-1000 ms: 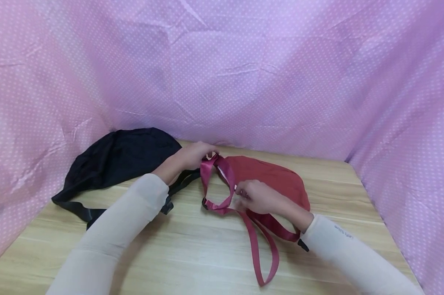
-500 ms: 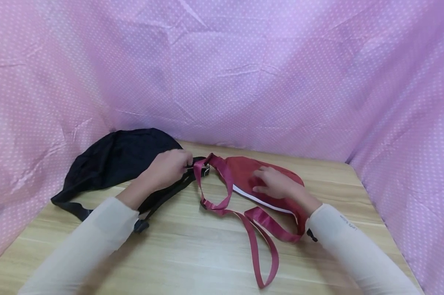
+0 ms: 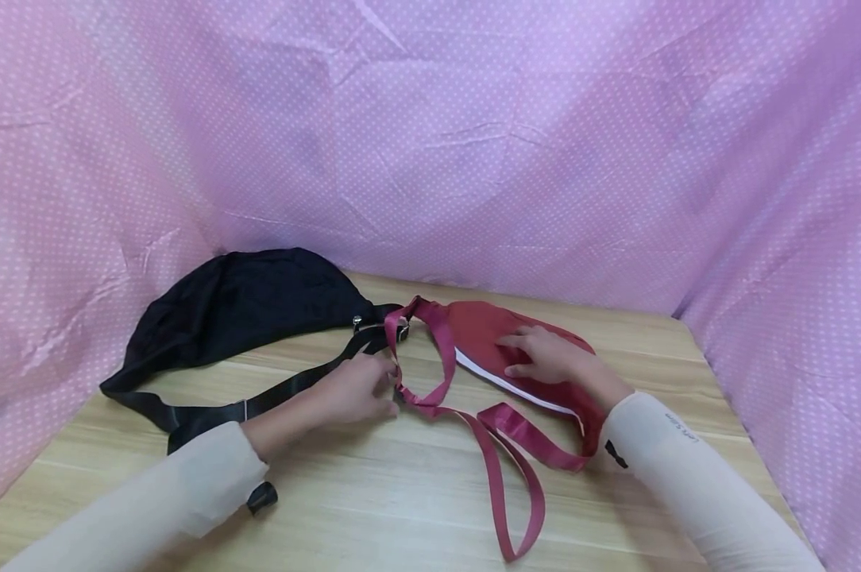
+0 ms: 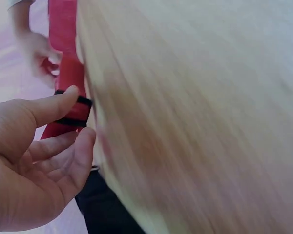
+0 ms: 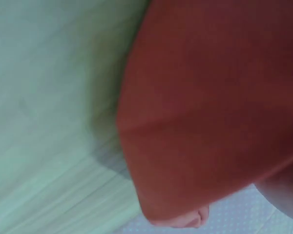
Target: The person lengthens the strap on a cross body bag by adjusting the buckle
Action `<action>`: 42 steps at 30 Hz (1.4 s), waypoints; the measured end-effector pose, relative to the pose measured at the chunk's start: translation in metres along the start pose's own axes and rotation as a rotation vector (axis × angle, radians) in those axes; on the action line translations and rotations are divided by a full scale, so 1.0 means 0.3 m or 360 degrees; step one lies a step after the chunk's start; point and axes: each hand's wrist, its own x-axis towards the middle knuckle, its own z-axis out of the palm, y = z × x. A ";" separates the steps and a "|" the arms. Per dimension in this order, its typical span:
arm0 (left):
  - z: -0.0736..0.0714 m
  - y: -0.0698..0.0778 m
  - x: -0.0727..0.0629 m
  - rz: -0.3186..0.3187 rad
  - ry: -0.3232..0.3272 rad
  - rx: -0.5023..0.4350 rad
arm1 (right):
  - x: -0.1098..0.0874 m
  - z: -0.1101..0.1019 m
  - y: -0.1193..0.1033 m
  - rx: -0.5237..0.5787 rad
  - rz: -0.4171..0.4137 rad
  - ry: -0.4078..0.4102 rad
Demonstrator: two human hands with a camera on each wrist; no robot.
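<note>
A red waist bag lies at the right of the table, with a white strip along its front edge. My right hand rests on it, fingers extended; in the right wrist view the red fabric covers most of the hand. My left hand is beside the looped red strap, its thumb and fingers apart. The left wrist view shows this hand in front of the strap's black slider. Farther left lies a black waist bag, its black strap running beneath my left arm.
A black buckle end sticks out below my left wrist. The red strap's tail loop lies toward the near side of the wooden table. Pink dotted cloth encloses the back and sides.
My left hand has let go near the top of the red strap loop and come down toward the near side. The right hand has shifted from the bag's front edge up onto its fabric.
</note>
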 end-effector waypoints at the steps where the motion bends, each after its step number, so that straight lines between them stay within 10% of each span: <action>1: 0.008 0.003 0.006 0.0019 0.0020 0.0003 | -0.002 0.001 0.009 -0.0004 0.0004 0.0004; 16: 0.089 0.135 0.153 0.0243 0.0137 0.0469 | -0.031 -0.022 0.090 -0.0027 0.0141 -0.0011; 31: 0.087 0.211 0.202 0.0638 0.0317 0.0864 | -0.084 -0.040 0.188 -0.0016 0.0329 -0.0018; 42: 0.048 0.172 0.285 0.0469 0.0056 0.1023 | -0.109 -0.050 0.234 0.0048 0.0414 -0.0084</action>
